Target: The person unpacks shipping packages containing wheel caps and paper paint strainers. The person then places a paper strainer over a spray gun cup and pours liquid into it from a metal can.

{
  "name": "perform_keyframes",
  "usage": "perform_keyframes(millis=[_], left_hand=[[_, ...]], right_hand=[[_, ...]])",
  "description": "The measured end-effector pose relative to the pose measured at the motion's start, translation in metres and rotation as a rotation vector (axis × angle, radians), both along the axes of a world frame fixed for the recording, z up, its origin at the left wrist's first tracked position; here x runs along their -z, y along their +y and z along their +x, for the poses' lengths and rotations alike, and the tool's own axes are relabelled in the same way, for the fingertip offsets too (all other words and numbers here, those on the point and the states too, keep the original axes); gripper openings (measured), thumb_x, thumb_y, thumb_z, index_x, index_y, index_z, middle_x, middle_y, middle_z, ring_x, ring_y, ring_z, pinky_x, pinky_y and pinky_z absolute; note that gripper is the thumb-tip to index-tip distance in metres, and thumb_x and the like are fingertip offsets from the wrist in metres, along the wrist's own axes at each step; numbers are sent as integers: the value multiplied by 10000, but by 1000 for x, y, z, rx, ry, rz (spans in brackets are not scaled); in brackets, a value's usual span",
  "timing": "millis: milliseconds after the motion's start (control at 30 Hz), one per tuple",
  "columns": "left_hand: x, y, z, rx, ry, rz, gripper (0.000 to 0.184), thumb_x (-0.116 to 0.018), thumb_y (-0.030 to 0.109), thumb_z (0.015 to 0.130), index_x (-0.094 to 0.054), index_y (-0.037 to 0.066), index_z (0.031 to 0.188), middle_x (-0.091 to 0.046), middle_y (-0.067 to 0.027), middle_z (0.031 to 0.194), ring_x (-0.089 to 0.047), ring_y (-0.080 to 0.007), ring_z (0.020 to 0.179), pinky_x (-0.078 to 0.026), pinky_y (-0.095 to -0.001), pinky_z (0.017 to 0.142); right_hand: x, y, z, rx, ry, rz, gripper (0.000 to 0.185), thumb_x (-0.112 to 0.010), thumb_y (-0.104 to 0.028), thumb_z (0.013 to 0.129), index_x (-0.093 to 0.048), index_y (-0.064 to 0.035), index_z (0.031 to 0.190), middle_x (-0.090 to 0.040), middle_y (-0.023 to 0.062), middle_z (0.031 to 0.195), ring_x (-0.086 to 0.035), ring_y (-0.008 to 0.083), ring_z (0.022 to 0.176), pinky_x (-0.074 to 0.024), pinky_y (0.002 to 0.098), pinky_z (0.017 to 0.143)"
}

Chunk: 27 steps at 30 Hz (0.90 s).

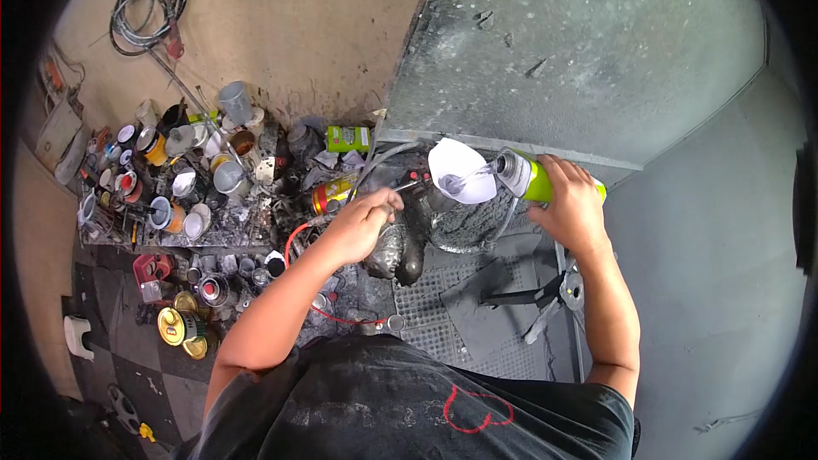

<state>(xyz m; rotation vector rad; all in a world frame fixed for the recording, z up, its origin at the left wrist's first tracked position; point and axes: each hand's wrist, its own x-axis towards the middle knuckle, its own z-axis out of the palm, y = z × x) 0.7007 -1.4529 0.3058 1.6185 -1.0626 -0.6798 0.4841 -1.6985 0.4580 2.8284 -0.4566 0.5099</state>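
Observation:
My right hand (569, 204) is wrapped around a green can (535, 181), tilted with its mouth to the left. Clear liquid runs from the mouth into a white paper cone (456, 162). My left hand (368, 220) is closed, left of and slightly below the cone. A thin metal piece (409, 186) shows at its fingertips, near small red parts; what the fingers grip is not clear. Just below my left hand are dark, coated rounded shapes (400, 247). Behind the cone is a grey, crusted round surface (464, 226).
To the left, a cluttered bench (256, 226) bears several cups, jars and cans. Another green can (348, 138) stands behind my left hand. A red hose (290, 247) passes near my left forearm. Yellow-lidded tins (175, 325) sit low left; a black stand (520, 296) is at right.

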Motion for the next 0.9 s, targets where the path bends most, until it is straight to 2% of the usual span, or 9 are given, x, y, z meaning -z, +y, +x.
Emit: perform_keyframes(millis=[100,233,267,400,533,600,733,833,900], left_hand=[[25,18,-2,39,8,-59,295,-378,130,953,-611,-6,1075,-662,-146,984,-643,-267,1000,-482,-361,928],[48,35,-8,48,-48,-24,321,-470,83,933,-644,4,1191,-641,-120,1070,-607,-227,1068,-457,-350,987],[52,38,-9,50,14,17,302,-530,87,936,-651,4,1200,-660,-131,1122,-617,-229,1103,-461,-350,993],[54,49,-20,104,114,87,298,-570,89,942,-644,6,1218,-671,-133,1194,-625,-223,1132,-464,-340,1003],[59,59,-25,102,99,115,300,-577,97,945,-645,5,1222,-672,-131,1193,-626,-218,1124,-465,-343,998],[65,62,-26,90,114,100,310,-600,103,924,-655,37,1221,-661,-107,1027,-617,-179,918,-497,-333,843],[71,67,-27,78,78,48,315,-602,115,916,-657,37,1217,-638,-85,982,-582,-172,874,-486,-326,818],[67,71,-25,106,88,89,320,-606,125,913,-658,34,1215,-652,-93,1008,-592,-179,890,-487,-330,833],[64,74,-25,126,109,142,323,-599,119,919,-652,13,1219,-688,-130,1182,-633,-223,1120,-467,-350,997]], right_hand=[[-2,2,0,8,5,-10,696,-776,-126,616,-614,-24,1285,-671,172,1250,-633,358,1171,-477,467,1046],[-5,7,1,11,7,-32,706,-774,-121,609,-611,-17,1288,-668,185,1252,-633,364,1171,-483,457,1038],[-5,8,1,11,9,-31,706,-774,-121,609,-611,-17,1288,-668,185,1252,-633,364,1171,-483,457,1038],[-7,11,2,26,29,-19,688,-768,-137,619,-608,-15,1277,-661,167,1268,-621,355,1186,-456,480,1062],[-7,12,3,24,31,-22,702,-775,-145,613,-607,-14,1282,-660,166,1269,-621,357,1183,-459,479,1051],[-8,14,5,28,29,-28,708,-781,-148,611,-606,-15,1284,-659,165,1271,-621,357,1182,-460,477,1050],[-11,16,5,6,22,-67,728,-801,-145,599,-603,-17,1288,-658,161,1271,-621,357,1181,-465,473,1041],[-15,21,6,18,20,-97,741,-812,-137,590,-602,-22,1291,-659,158,1267,-620,358,1180,-465,473,1040],[-18,20,6,20,22,-86,739,-815,-132,590,-603,-25,1290,-659,157,1266,-620,358,1180,-467,472,1039]])
